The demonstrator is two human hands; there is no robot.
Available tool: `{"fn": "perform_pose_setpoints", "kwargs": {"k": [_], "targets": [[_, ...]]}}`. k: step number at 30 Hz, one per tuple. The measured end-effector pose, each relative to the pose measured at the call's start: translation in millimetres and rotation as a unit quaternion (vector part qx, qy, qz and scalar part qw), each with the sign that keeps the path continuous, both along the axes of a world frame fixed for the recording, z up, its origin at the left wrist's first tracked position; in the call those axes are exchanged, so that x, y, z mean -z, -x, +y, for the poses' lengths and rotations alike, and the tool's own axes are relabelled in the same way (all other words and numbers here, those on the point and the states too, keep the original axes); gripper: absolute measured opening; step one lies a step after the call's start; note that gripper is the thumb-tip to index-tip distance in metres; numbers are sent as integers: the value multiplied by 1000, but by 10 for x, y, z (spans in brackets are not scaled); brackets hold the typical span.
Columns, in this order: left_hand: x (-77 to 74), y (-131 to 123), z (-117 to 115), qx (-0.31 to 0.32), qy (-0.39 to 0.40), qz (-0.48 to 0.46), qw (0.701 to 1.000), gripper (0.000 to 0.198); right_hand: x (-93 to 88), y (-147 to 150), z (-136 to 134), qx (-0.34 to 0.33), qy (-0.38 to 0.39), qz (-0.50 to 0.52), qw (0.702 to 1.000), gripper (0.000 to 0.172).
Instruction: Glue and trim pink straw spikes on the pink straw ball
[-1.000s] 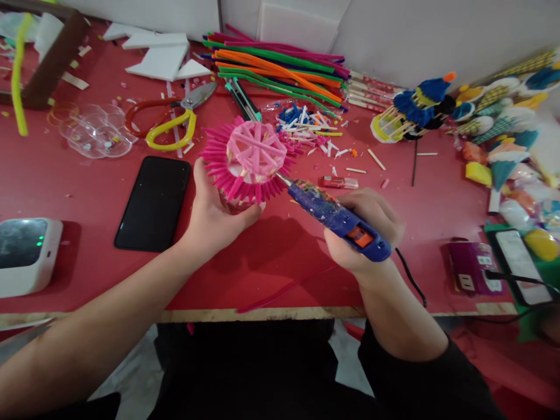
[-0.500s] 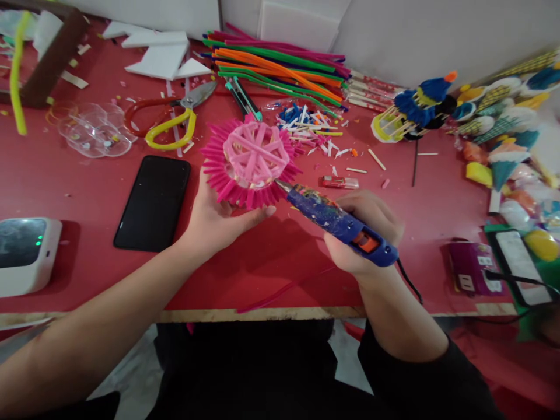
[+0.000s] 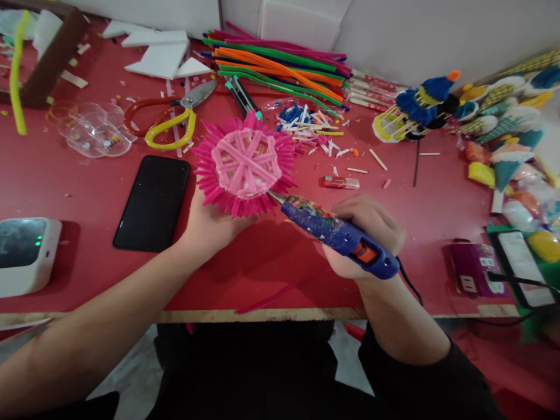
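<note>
My left hand (image 3: 210, 219) is closed round the underside of a pink pipe-cleaner craft piece (image 3: 247, 163), its fingers mostly hidden beneath it. The piece has a light pink ring crossed by several spokes, with a darker pink fringe all around. In my right hand (image 3: 365, 224) is a blue glue gun (image 3: 332, 230), blotched with dried glue. Its metal nozzle points left, at the lower right rim of the ring; I cannot tell whether it touches. A black cord trails from the gun's rear end.
Behind the craft piece lie scissors (image 3: 184, 116), a box cutter (image 3: 242, 96) and bundled coloured pipe cleaners (image 3: 280, 64). A black phone (image 3: 153, 201) is at left, a red lighter (image 3: 339, 182) at right. Farther right are a stick-and-pipe-cleaner figure (image 3: 415, 111) and a purple power socket (image 3: 476, 268).
The craft piece has shifted slightly left and tilted, its ring facing the camera more. My left thumb has gone under the fringe. The glue gun's nozzle moved slightly left and down with it.
</note>
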State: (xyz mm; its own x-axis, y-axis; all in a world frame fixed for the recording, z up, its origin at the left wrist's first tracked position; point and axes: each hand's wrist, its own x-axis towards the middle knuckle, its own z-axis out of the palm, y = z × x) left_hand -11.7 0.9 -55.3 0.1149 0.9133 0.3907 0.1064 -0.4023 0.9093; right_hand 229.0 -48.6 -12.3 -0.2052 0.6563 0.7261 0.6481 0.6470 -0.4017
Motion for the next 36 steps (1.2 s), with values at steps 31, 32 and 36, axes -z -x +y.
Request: {"fn": "perform_pose_setpoints", "kwargs": {"k": [31,32,36], "targets": [[10,-4,49,-28,-5,0,1000,75,-31,-29,-1,36,10,-18,999,26],[26,7,51,-33,-9,6,999,75,-32,-26,-2,41,10,-17,999,26],[188,106,49,-85,2,43,995,85,-33,-22,5,41,3,-14,999,27]]}}
